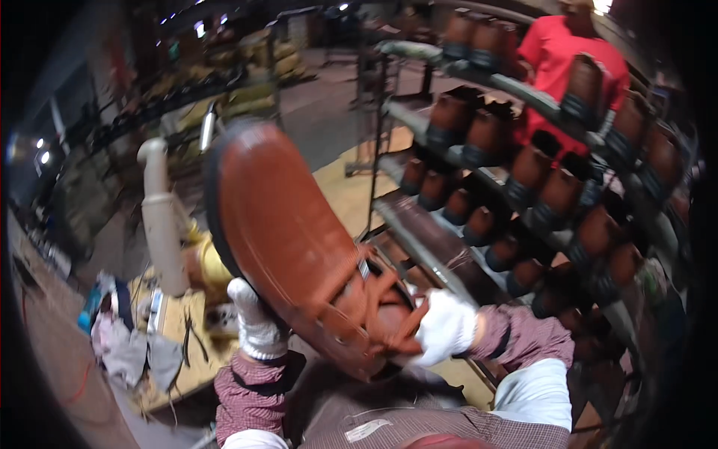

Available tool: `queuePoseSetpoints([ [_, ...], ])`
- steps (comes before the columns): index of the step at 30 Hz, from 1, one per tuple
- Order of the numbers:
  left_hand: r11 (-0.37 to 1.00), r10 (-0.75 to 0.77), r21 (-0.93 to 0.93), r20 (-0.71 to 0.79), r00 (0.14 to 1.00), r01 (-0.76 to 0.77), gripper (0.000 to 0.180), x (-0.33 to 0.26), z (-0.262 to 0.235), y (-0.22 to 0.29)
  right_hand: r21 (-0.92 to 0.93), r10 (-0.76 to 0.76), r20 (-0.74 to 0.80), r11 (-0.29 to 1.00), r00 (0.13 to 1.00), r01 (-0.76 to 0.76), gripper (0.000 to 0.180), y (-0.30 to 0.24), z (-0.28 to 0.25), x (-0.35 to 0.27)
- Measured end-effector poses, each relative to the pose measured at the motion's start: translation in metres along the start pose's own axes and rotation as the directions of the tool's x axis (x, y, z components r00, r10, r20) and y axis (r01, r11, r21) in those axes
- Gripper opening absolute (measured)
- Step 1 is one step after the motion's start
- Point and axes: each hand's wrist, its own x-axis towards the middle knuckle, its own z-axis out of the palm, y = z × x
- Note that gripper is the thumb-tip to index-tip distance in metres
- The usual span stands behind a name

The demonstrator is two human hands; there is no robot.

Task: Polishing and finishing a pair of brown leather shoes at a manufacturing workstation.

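Observation:
A brown leather boot (280,217) with a dark sole edge and crossed laces fills the middle of the view, tilted with its toe up and away to the left. My left hand (258,322), in a white knitted glove, grips the boot along its lower left side; the sole hides part of the fingers. At the laced opening, my gloved right hand (446,328) is closed on the boot's upper near the laces. The fingertips of that hand are partly hidden.
On the right stands a multi-tier rack (419,51) of similar brown boots, with a person in a red shirt (550,90) behind it. At left, a cream machine post (162,232) rises beside a bench with pliers (194,340) and grey rags (127,363).

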Motion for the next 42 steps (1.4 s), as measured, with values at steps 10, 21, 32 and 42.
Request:
queuePoseSetpoints([
  [10, 0.963, -0.239, 0.176, 0.197, 0.951, 0.205, 0.092, 0.021, 0.029, -0.051, -0.937, 0.027, -0.329, 0.115, 0.944, -0.33, 0.048, 0.115, -0.263, 0.081],
  [21, 0.872, -0.441, 0.039, -0.366, 0.819, 0.487, 0.042, -0.03, -0.091, -0.093, -0.885, -0.042, -0.463, 0.073, 0.886, -0.459, 0.065, 0.325, -0.306, 0.105],
  [32, 0.905, -0.338, 0.113, -0.395, 0.854, 0.41, 0.063, -0.058, -0.038, -0.075, -0.33, 0.368, -0.71, 0.58, 0.601, -0.745, 0.036, 0.307, -0.242, 0.104],
  [42, 0.952, -0.159, 0.184, -0.391, 0.907, 0.246, 0.076, -0.085, -0.022, -0.107, 0.161, -0.374, 0.517, 0.926, 0.77, 0.342, 0.045, 0.009, 0.03, -0.001],
])
